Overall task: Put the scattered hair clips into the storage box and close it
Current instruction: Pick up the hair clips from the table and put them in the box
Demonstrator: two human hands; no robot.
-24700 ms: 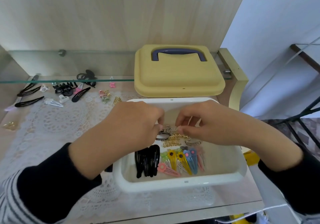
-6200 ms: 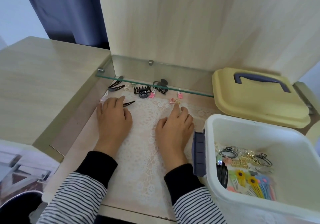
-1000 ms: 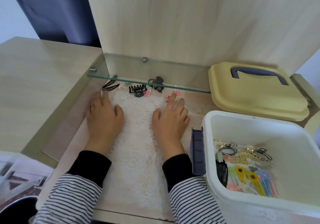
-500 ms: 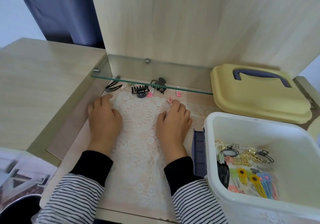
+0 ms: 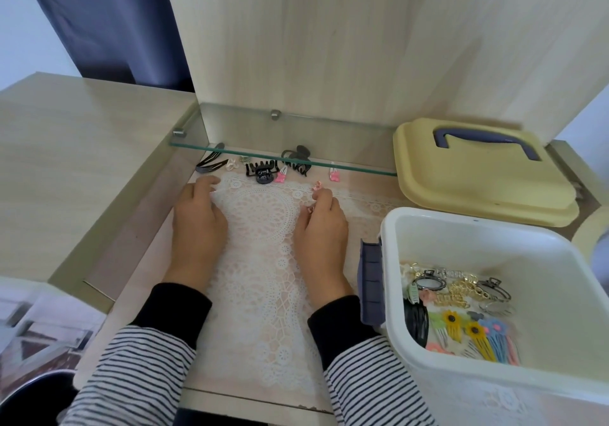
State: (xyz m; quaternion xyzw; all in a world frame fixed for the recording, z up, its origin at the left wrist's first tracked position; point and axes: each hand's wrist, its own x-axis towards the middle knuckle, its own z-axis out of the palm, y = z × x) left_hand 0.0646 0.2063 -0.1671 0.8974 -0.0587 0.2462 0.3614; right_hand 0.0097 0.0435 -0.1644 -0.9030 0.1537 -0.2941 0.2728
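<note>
The white storage box stands open at the right, with several clips lying in it. Its yellow lid lies behind it. Scattered clips remain under the glass shelf: black snap clips, a black claw clip, another black claw clip, and pink clips. My right hand rests palm down, its fingers curled on a small pink clip; another pink clip lies at its fingertips. My left hand is curled palm down; what lies under it is hidden.
A white lace mat covers the recessed surface under both hands. The glass shelf overhangs the far clips. A blue latch sticks out from the box's left wall. A wooden panel rises behind, and a raised desktop lies to the left.
Both hands have drawn back from the far clips towards me, and their fingers have curled in. A pink clip now shows at my right thumb.
</note>
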